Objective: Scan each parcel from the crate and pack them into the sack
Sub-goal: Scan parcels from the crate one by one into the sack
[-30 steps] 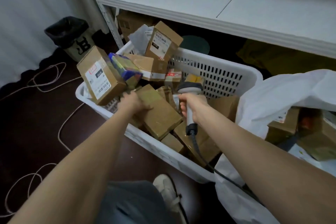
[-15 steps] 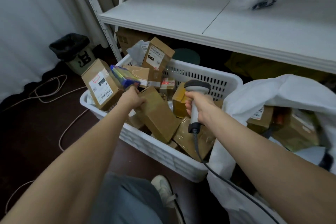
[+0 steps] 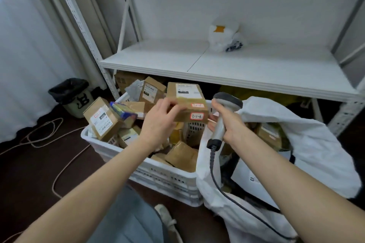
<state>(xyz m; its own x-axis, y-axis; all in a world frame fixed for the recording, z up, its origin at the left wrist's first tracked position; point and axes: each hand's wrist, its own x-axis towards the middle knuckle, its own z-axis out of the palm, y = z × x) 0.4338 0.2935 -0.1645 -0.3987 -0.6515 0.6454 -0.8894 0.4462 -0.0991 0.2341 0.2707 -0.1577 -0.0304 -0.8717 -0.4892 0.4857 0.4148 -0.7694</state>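
The sack (image 3: 316, 144) is gaping lower right beside the crate (image 3: 158, 175). At centre the left hand (image 3: 158, 124) is gripping a parcel (image 3: 187, 104) above it; the right hand (image 3: 233, 127) is gripping the scanner (image 3: 227, 101). Seemingly scanning: next, aiming at the label (image 3: 187, 90).

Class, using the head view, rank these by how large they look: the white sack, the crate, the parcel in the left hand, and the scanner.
1. White sack
2. Crate; the sack lies nearer the camera and is partly cut off, so this order is unsure.
3. Parcel, gripped by the left hand
4. Scanner, held by the right hand
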